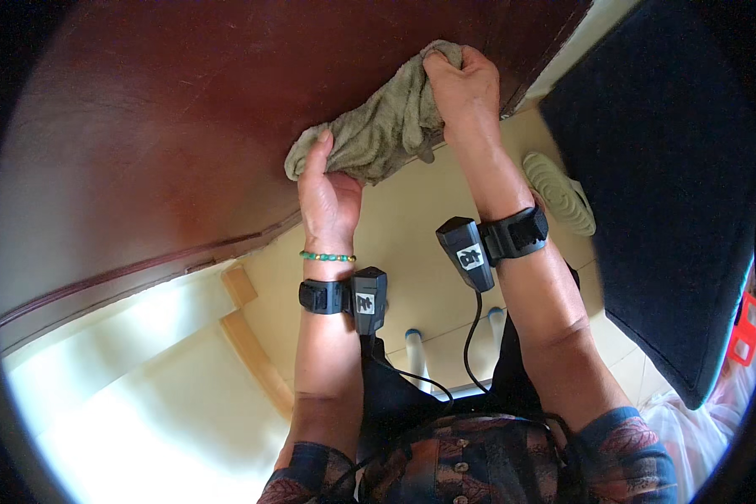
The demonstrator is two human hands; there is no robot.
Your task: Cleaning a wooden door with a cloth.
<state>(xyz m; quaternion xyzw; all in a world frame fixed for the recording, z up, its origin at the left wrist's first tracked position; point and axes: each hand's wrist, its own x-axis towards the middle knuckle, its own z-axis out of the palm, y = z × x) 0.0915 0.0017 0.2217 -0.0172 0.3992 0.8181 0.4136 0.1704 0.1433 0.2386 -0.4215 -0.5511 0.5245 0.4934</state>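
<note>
A grey-green towelling cloth (381, 120) is stretched between my two hands at the near edge of a dark red-brown wooden tabletop (183, 113). My left hand (331, 189) grips its lower left end, thumb on top and fingers hidden beneath the fabric. At the upper right end, my right hand (467, 85) pinches the bunched cloth with its fingers curled in. The cloth hangs in folds between them, and part of it reaches past the table edge. Each forearm carries a strapped black device with a cable.
A dark padded panel with a teal edge (661, 189) stands at the right, with a pale green slipper (557, 192) on the tiled floor beside it. Pale legs with blue caps (416, 353) show between my knees. Clear plastic and a red plastic item (746, 327) lie at far right.
</note>
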